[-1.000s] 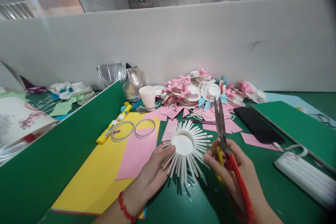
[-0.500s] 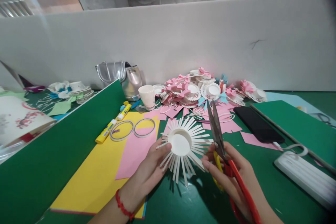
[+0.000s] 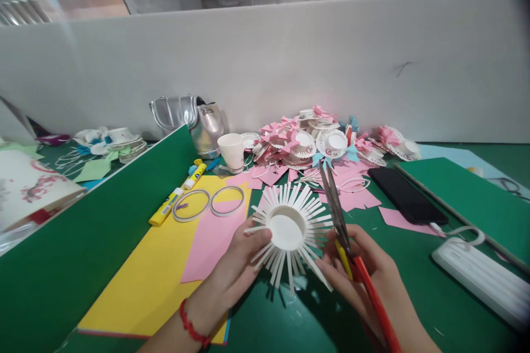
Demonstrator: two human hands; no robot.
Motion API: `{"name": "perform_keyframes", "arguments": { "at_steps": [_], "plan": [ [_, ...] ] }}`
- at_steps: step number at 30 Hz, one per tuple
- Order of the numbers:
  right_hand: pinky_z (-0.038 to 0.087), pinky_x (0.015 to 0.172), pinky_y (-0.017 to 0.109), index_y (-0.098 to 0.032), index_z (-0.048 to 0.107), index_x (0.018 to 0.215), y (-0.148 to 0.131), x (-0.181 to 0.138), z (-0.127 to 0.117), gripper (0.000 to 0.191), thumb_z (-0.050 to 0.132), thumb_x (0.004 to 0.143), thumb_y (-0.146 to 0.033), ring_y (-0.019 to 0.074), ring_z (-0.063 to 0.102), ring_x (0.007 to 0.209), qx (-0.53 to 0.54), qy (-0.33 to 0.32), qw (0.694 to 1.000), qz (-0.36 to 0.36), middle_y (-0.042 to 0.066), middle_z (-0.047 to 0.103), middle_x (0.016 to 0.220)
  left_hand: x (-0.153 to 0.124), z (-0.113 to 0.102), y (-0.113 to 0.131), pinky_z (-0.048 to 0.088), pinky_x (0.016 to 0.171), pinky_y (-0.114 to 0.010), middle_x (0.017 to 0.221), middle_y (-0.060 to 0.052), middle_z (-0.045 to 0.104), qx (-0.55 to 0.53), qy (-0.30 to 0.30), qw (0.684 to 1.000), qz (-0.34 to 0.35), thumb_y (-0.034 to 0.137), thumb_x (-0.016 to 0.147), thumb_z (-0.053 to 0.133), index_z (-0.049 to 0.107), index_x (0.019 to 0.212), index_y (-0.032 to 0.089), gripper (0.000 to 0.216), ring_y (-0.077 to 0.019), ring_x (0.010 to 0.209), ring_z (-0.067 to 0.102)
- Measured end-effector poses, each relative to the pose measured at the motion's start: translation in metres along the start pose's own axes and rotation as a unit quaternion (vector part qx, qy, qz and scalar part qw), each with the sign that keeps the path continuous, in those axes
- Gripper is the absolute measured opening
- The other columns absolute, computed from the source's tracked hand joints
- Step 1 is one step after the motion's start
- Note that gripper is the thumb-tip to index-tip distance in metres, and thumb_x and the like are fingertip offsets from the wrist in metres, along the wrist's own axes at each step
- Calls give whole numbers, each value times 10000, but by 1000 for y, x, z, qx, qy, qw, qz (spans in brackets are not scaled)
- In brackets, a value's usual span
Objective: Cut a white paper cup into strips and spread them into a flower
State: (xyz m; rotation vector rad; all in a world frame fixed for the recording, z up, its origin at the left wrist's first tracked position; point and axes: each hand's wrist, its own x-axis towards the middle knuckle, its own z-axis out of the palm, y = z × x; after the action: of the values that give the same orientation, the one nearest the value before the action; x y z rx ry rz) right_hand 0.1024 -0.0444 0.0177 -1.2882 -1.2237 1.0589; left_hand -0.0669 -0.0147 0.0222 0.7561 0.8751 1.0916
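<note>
A white paper cup cut into many strips (image 3: 287, 229) is splayed out flat like a sunburst, its round base facing up at me. My left hand (image 3: 244, 251) grips it from the left, thumb at the rim of the base. My right hand (image 3: 364, 276) holds scissors (image 3: 337, 209) with red and yellow handles, their blades pointing up and away and nearly together. The right fingertips are close to the strips at the lower right; whether they touch is hard to tell. Its lower handle is partly hidden by the hand.
Left lie yellow paper (image 3: 136, 276), pink paper (image 3: 213, 237), two tape rolls (image 3: 227, 201) and glue sticks (image 3: 165, 207). Behind stand an uncut cup (image 3: 232, 153), a silver bag (image 3: 186, 116) and heaped paper crafts (image 3: 302, 140). Right are a phone (image 3: 408, 196) and power strip (image 3: 480, 281). A green divider (image 3: 124, 209) rises left.
The scissors have turned slightly leftward and their blades have come closer together. The right hand has shifted a little beside the strips. The left hand still holds the cut cup, tilted slightly.
</note>
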Motion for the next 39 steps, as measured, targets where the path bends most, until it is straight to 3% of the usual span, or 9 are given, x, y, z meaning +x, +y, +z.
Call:
{"name": "perform_keyframes", "arguments": {
  "at_steps": [11, 18, 21, 23, 28, 34, 39],
  "plan": [
    [401, 414, 230, -244, 578, 820, 0, 4, -8, 246, 735, 648, -321, 157, 553, 498, -24, 24, 999, -13, -22, 610, 595, 1, -6, -3, 455, 762, -297, 854, -48, 683, -36, -1, 999, -29, 238, 625, 741, 664, 807, 186, 205, -231, 860, 619],
    [421, 421, 242, -238, 552, 834, 0, 11, -19, 293, 732, 649, -378, 156, 546, 482, -65, 56, 996, -19, -5, 620, 638, 2, -14, 2, 418, 579, -234, 667, 0, 603, -31, 47, 998, -30, 270, 580, 766, 610, 660, 196, 191, -140, 609, 548],
    [411, 419, 240, -228, 540, 818, -2, 18, -24, 343, 746, 620, -417, 136, 512, 448, -56, 73, 996, 2, -11, 616, 607, 5, -25, -1, 414, 555, -226, 669, 20, 592, -35, 68, 996, -45, 243, 578, 764, 606, 736, 196, 228, -133, 600, 552],
    [430, 459, 238, -222, 536, 823, -2, 20, -24, 377, 765, 606, -428, 150, 553, 513, -13, 40, 998, 42, 10, 655, 655, 6, -28, -2, 427, 558, -220, 702, 24, 613, -41, 78, 995, -54, 218, 547, 780, 612, 806, 194, 310, -129, 610, 569],
    [370, 446, 167, -221, 520, 848, 0, 13, -19, 318, 767, 669, -313, 82, 468, 494, 109, -62, 987, 103, -71, 563, 596, 8, -25, -2, 421, 501, -192, 622, 8, 633, -31, 2, 998, -49, 200, 489, 810, 627, 752, 154, 323, -107, 520, 556],
    [473, 569, 220, -217, 560, 847, -3, 7, -20, 286, 764, 653, -268, 137, 570, 612, 98, -43, 992, 73, -43, 570, 665, 11, -28, -3, 429, 511, -189, 636, -12, 670, -18, -45, 998, -39, 212, 499, 817, 643, 791, 153, 345, -120, 535, 589],
    [502, 568, 241, -218, 576, 849, -6, 7, -21, 287, 762, 632, -240, 165, 603, 620, 68, -48, 995, 57, -17, 598, 678, 10, -29, 0, 456, 551, -214, 677, -19, 688, -4, -54, 998, -33, 211, 515, 817, 650, 841, 156, 371, -133, 553, 601]
  ]
}}
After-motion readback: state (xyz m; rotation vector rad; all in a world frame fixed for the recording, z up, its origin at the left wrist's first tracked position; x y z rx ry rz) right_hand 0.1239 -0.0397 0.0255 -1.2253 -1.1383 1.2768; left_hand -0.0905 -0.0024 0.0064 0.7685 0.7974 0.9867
